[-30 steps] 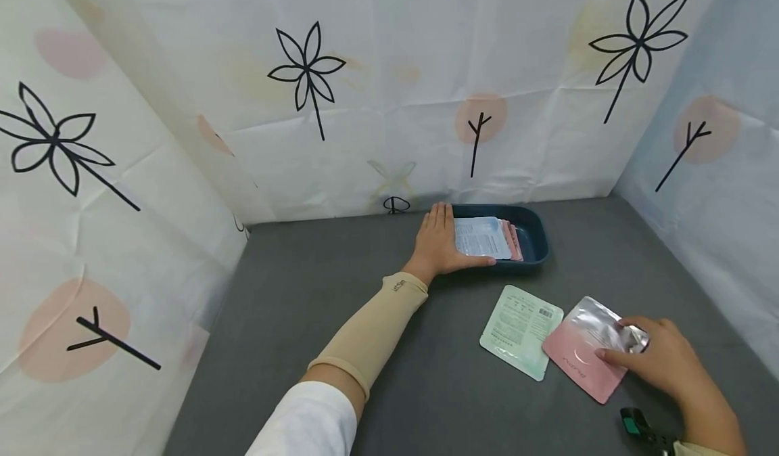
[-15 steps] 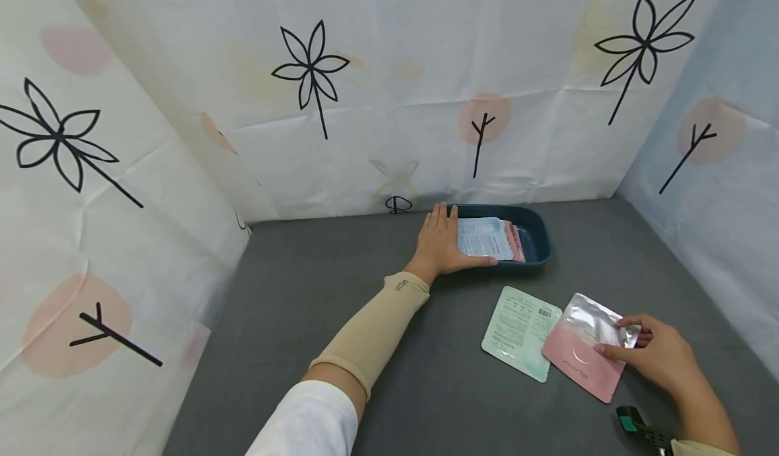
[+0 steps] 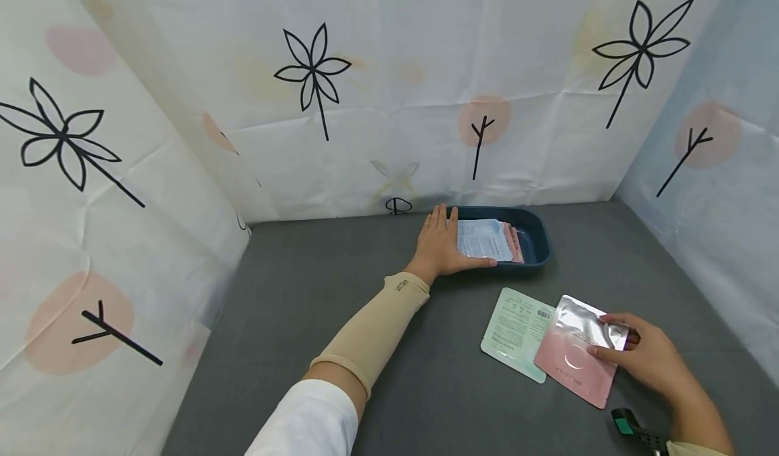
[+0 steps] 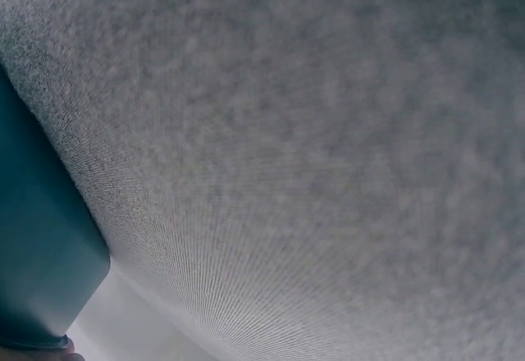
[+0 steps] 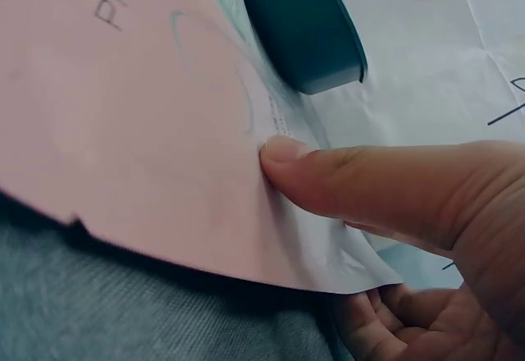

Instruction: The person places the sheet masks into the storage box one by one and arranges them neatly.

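My right hand (image 3: 648, 358) pinches a pink and silver sheet mask packet (image 3: 578, 368) by its right edge, thumb on top and fingers underneath. In the right wrist view, the packet's near edge (image 5: 189, 271) stands off the grey cloth, with shadow under it. A pale green printed packet (image 3: 514, 334) lies flat to its left, partly overlapped by it. My left hand (image 3: 439, 246) rests at the left end of a dark blue tray (image 3: 535, 236), fingers straight and thumb stretched along the front rim. Inside the tray lies a light blue packet (image 3: 483, 239), with pink packets (image 3: 513, 243) showing beside it.
Grey cloth (image 3: 292, 293) covers the table. Patterned white sheets (image 3: 389, 70) hang behind and along both sides, the back one close behind the tray. Below my right hand, a black and green device (image 3: 629, 423) sits at the wrist.
My right hand has moved left with the pink packet, which now overlaps the green packet's right edge more. The left hand stays at the tray.
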`<state>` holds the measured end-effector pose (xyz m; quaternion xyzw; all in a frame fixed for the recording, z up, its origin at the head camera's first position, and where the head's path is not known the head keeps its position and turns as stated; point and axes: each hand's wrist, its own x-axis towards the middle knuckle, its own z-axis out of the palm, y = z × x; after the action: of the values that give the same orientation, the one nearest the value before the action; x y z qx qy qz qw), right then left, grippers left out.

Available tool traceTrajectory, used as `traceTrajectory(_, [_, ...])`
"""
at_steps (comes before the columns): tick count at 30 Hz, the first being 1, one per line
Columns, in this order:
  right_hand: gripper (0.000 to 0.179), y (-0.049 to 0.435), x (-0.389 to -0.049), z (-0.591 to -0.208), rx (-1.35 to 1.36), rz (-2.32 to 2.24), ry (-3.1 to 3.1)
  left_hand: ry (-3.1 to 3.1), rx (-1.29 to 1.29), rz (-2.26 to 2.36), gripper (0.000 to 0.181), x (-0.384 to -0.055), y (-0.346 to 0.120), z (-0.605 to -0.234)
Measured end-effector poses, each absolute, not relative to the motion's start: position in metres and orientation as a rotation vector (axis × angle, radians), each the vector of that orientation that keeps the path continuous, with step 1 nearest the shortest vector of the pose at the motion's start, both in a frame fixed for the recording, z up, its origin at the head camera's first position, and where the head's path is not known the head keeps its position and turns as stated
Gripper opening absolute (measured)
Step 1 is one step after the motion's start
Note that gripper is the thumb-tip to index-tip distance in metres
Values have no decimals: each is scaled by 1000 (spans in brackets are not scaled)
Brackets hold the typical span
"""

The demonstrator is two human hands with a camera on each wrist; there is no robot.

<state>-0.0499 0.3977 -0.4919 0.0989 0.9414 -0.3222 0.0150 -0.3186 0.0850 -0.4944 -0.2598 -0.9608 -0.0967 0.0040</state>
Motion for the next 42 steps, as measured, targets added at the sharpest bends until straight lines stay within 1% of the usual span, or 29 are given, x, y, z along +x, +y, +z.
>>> traceTrajectory(4, [62, 392, -48, -492, 262, -1031, 2964, -3008, -810, -320, 145, -316, 84, -495])
traceTrajectory(11, [63, 383, -50, -486, 258, -1172, 2898, -3020, -822, -331, 144, -317, 84, -495])
traceTrajectory(20, [55, 377, -49, -486, 215, -1401, 2892, -3044, -821, -308, 144, -317, 85, -491])
traceTrajectory(25, [53, 375, -49, -474, 183, -1439, 2920, -3052, -820, -316, 144, -317, 85, -492])
traceTrajectory(37, [47, 373, -54, -450, 218, -1621, 2986, -3039, -820, -283, 143, -317, 85, -493])
traceTrajectory(42, [47, 373, -63, -442, 317, -1775, 2987, -3042, -820, -272, 142, -316, 85, -493])
